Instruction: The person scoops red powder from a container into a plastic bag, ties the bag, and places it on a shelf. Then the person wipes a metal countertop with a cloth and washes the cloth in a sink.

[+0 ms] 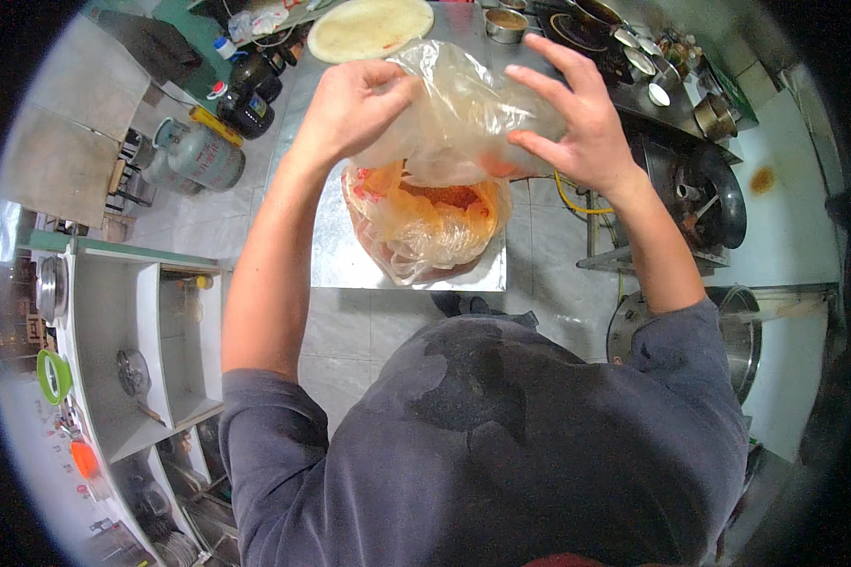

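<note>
My left hand (347,106) grips a clear plastic bag (461,106) between thumb and fingers, holding it up over the metal table. Beside the bag's right side, my right hand (592,127) has its fingers spread; the thumb and fingertips lie against or just in front of the film, and I cannot tell which. An orange-red patch shows through the bag's lower right. Under it, near the table's front edge, sits an opened plastic-lined bundle (432,234) with a reddish-orange food mass inside. Its far side is hidden by the raised bag.
A round pale board (372,28) lies at the table's (333,248) far end, and a steel pot (505,25) stands to its right. Gas cylinders (209,159) and dark bottles (245,110) are at left. A white shelf unit (117,354) flanks me; a wok (732,198) is at right.
</note>
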A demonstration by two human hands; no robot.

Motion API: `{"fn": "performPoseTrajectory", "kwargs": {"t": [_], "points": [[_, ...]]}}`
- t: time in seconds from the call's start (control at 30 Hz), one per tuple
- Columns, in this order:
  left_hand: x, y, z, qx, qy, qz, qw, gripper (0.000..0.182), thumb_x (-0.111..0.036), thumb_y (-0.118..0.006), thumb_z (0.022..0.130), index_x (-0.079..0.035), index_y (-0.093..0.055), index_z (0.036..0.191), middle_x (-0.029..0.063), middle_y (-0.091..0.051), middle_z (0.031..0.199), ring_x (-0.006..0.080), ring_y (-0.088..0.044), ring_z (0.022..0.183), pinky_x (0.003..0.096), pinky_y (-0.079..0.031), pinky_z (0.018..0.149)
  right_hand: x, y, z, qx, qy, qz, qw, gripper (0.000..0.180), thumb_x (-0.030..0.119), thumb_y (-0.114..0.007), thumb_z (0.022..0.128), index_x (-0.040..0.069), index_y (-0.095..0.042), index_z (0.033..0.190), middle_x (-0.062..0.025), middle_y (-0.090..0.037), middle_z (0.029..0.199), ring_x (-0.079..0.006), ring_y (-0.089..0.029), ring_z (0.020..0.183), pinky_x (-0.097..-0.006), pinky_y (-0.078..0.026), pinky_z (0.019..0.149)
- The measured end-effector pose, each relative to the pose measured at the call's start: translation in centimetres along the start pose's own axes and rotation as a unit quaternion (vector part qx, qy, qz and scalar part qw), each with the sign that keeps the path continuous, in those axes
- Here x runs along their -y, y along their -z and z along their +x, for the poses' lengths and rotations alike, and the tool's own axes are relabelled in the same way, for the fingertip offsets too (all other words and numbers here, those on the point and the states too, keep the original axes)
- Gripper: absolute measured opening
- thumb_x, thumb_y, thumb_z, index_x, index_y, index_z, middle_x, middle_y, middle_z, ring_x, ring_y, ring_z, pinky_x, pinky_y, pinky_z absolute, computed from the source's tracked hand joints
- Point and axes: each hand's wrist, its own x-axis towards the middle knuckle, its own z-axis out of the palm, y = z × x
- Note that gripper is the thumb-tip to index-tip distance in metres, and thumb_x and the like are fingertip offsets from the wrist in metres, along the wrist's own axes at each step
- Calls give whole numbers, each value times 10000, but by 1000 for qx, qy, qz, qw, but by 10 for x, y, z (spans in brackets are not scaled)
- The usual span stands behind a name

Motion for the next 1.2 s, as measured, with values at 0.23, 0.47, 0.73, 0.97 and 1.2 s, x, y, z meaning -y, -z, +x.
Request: {"fn": "performPoseTrajectory", "kwargs": {"t": [0.23,0.47,0.73,0.97,1.2], "points": [[3,8,25,-15,86,-11,996,382,-351,-586,869,4,-728,867,75,-704,756,148,-640,710,301,-514,706,39,-33,-31,-105,65,-10,992,677,466,-811,716,171,-582,1281,-120,-529,1268,-316,-503,1191,-493,-380,1023],[3,13,28,-6,92,-40,995,348,-328,-591,853,-11,-733,835,48,-685,732,123,-616,705,276,-500,698,17,-67,-39,-138,-65,-105,983,270,48,-746,709,125,-682,959,-23,-608,978,-262,-563,1002,-416,-392,879],[10,16,19,-58,57,76,994,352,-359,-710,814,-18,-733,895,143,-719,799,225,-703,786,347,-537,760,-14,-27,-4,-58,-125,113,984,96,113,-666,875,44,-708,928,-81,-706,908,-265,-647,888,-358,-497,818],[20,23,11,-65,23,125,990,401,-365,-719,836,-43,-709,1076,135,-718,1016,280,-695,947,370,-530,849,-17,-9,17,15,-114,152,982,130,137,-645,905,25,-699,942,-101,-703,926,-266,-648,896,-358,-512,829],[28,23,4,-150,0,182,972,422,-381,-688,865,-45,-691,1121,142,-712,1030,270,-680,998,354,-515,886,-9,10,28,-9,-70,105,992,100,85,-724,842,23,-681,908,-103,-688,1161,-251,-615,1086,-347,-472,934]]}}
